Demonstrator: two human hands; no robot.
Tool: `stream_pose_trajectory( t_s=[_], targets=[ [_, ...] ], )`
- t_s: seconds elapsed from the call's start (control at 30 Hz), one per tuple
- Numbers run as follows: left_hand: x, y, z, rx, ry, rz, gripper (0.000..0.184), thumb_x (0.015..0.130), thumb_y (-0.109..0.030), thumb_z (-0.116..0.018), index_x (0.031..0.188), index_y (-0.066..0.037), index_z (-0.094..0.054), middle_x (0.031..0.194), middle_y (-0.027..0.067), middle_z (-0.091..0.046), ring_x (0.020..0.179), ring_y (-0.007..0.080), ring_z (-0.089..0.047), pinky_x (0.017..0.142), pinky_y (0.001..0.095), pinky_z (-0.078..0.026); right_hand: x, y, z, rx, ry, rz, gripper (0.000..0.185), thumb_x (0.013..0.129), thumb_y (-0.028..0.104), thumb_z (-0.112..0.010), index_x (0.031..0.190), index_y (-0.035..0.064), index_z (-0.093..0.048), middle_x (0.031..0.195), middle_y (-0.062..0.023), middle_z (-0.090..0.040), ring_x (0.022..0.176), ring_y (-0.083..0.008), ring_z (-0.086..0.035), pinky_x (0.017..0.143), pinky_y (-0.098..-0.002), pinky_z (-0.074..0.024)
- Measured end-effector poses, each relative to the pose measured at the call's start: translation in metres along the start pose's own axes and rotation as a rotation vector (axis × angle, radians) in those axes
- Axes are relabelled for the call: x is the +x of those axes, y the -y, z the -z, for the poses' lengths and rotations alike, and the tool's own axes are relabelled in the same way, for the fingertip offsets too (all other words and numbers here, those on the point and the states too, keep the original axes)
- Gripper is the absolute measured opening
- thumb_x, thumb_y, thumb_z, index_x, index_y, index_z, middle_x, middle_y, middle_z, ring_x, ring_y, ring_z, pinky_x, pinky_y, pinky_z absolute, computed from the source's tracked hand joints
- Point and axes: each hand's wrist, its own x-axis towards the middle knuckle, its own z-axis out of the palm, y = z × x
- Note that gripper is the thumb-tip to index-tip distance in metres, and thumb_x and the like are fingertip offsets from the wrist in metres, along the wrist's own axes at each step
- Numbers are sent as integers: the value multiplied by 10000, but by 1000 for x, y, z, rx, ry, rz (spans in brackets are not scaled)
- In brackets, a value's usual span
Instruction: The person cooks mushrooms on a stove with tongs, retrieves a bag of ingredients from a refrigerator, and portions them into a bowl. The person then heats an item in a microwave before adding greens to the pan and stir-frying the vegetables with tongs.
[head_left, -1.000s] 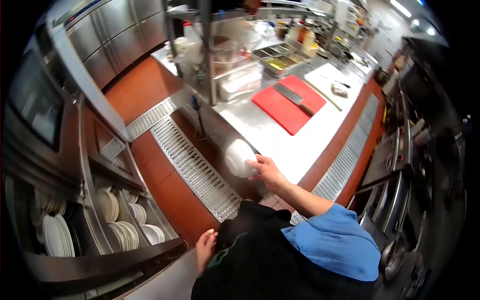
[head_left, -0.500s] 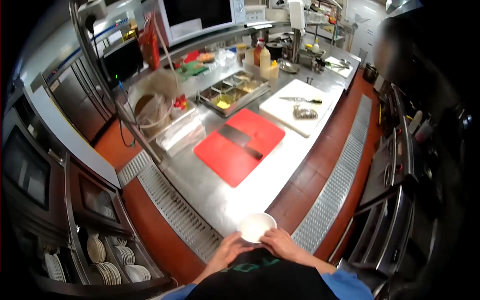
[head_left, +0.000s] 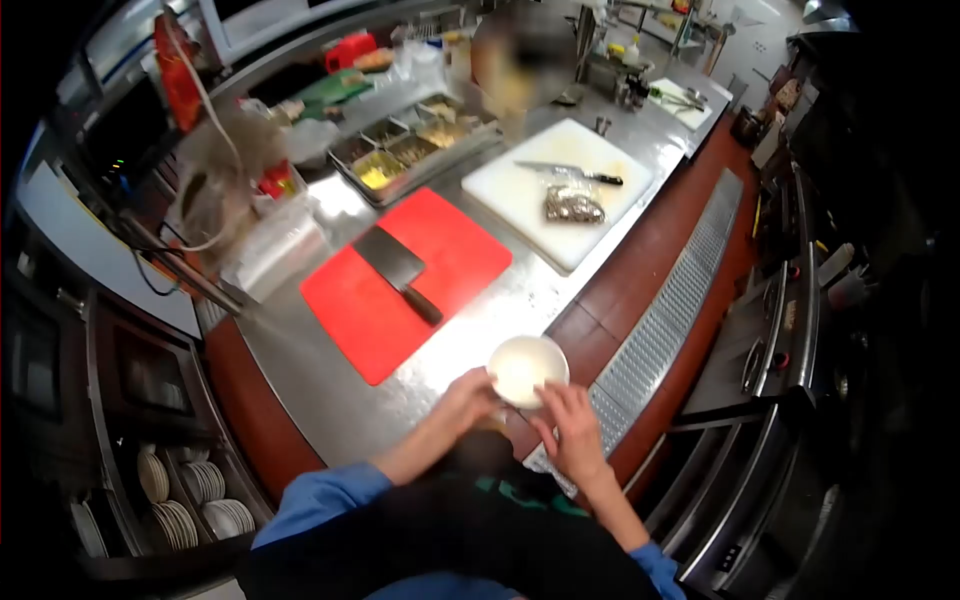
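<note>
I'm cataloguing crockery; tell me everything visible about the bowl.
The bowl is white, round and smooth, perhaps ceramic. Its mouth faces up toward the camera, no contents visible. The left hand touches its left side, the right hand its near right rim. It visually overlaps the edge of the steel counter.

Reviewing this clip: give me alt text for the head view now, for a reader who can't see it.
A person's left hand and right hand hold a white bowl by a steel counter. On the counter, a cleaver lies on a red cutting board; next to it, a white cutting board holds a knife and a shiny bundle.
</note>
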Motion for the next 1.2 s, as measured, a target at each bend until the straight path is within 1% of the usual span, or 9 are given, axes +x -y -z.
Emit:
stream_pose_trajectory(
  t_s=[0.17, 0.23, 0.3, 0.53, 0.63, 0.83, 0.9, 1.03, 1.2],
  targets=[
    [86, -80, -42, 69, -332, -255, 303, 809, -125, -497, 1074, 19, -479, 1046, 169, -537, 917, 275, -585, 790, 456, -503, 86, -47, 31, -26, 30, 73, 382, 689, 47, -649, 1052, 19, -533, 1061, -140, -519, 950, -330, -495, 785, -375, -437],
    [138, -106, -41, 28, -154, -348, 417, 771, -96, -530, 1154, 12, -405, 1004, 150, -540, 844, 263, -601, 734, 424, -525, 121, -69, 52, -14, 85, 149, 352, 698, 63, -655, 1030, 24, -548, 1056, -133, -525, 954, -324, -500, 784, -379, -437],
    [201, -124, -36, 96, -405, -360, 447, 741, -65, -537, 1161, 17, -406, 1002, 152, -545, 804, 245, -600, 651, 390, -535, 161, -86, 71, -28, 112, 197, 315, 694, 61, -658, 993, 31, -564, 1011, -130, -550, 900, -314, -516, 772, -367, -438],
    [147, -224, -187, 473, -710, -188, 409, 724, -43, -528, 1123, 31, -485, 913, 140, -598, 690, 197, -608, 546, 309, -520, 348, -115, 111, -66, 127, 531, 201, 734, 85, -633, 926, 54, -586, 943, -97, -593, 797, -271, -578, 650, -327, -475],
    [185, -199, -163, 453, -695, -432, 284, 810, -30, -508, 1089, 8, -535, 881, 103, -615, 700, 180, -622, 576, 293, -535, 443, -134, 103, -104, 76, 635, 142, 763, 93, -625, 894, 46, -598, 878, -88, -600, 672, -200, -601, 518, -280, -468],
    [336, -125, -22, 178, -988, -663, 367, 796, -146, -628, 1109, 7, -514, 740, 65, -593, 631, 132, -595, 519, 245, -521, 592, -129, 83, 175, 118, 662, 92, 794, 47, -578, 860, -13, -602, 749, -73, -603, 674, -117, -567, 603, -235, -449],
    [320, -115, -3, 177, -1013, -676, 338, 790, -194, -648, 1055, -17, -535, 720, 54, -578, 662, 113, -578, 513, 242, -497, 604, -104, 79, 341, 171, 660, 98, 806, 52, -570, 854, -31, -588, 733, -54, -608, 650, -107, -554, 612, -234, -444],
    [227, -86, 36, 386, -1263, -1229, 234, 791, -151, -642, 999, -73, -568, 727, 21, -578, 645, 81, -539, 566, 241, -469, 616, -66, 40, 425, 228, 811, 83, 796, 61, -598, 820, -18, -599, 692, -51, -609, 610, -95, -550, 545, -228, -439],
    [55, -52, -7, 482, -2300, -1051, 266, 751, -125, -628, 985, -18, -559, 789, 84, -566, 736, 185, -547, 680, 311, -444, 546, 55, 19, 427, 180, 1251, 61, 739, 51, -635, 794, 39, -612, 712, -89, -587, 599, -200, -573, 515, -282, -452]
  ],
)
